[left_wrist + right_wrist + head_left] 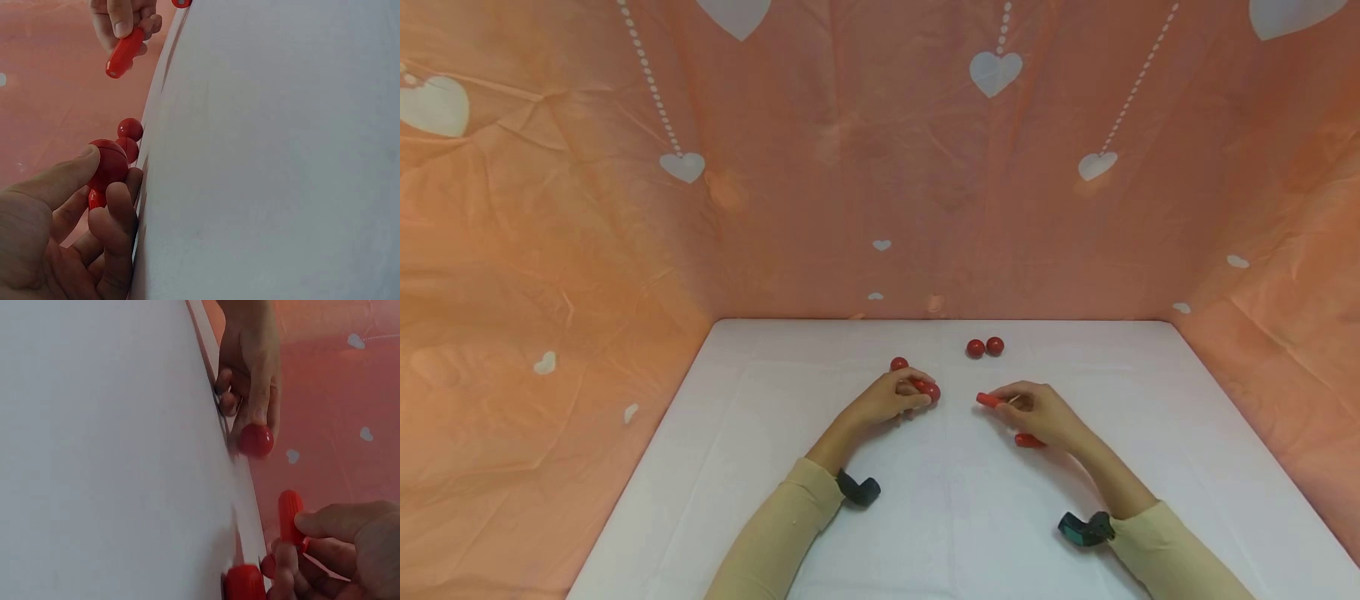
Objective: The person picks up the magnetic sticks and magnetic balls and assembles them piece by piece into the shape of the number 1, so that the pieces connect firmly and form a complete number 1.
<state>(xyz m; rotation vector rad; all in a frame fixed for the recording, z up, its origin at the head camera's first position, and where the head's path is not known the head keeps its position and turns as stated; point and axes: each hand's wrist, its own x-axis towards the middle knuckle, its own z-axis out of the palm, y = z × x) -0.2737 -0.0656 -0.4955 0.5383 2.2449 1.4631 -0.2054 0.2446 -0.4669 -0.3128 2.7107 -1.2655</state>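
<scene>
My left hand point(891, 396) pinches a glossy red ball point(111, 167) with a seam line, between thumb and fingers, just above the white table. Below that ball a smaller red piece point(96, 199) shows among the fingers; whether it joins the ball I cannot tell. Just behind this hand another red ball point(899, 363) is partly hidden. My right hand point(1041, 412) holds a red ribbed handle point(290, 515) between thumb and fingers, its end pointing toward the left hand. A second red handle point(1028, 440) lies on the table under the right hand, partly covered by it.
Two red balls, a left one point(975, 348) and a right one point(995, 345), sit side by side toward the back of the white table point(955, 517). An orange cloth point(850, 167) with pale hearts hangs behind and along both sides.
</scene>
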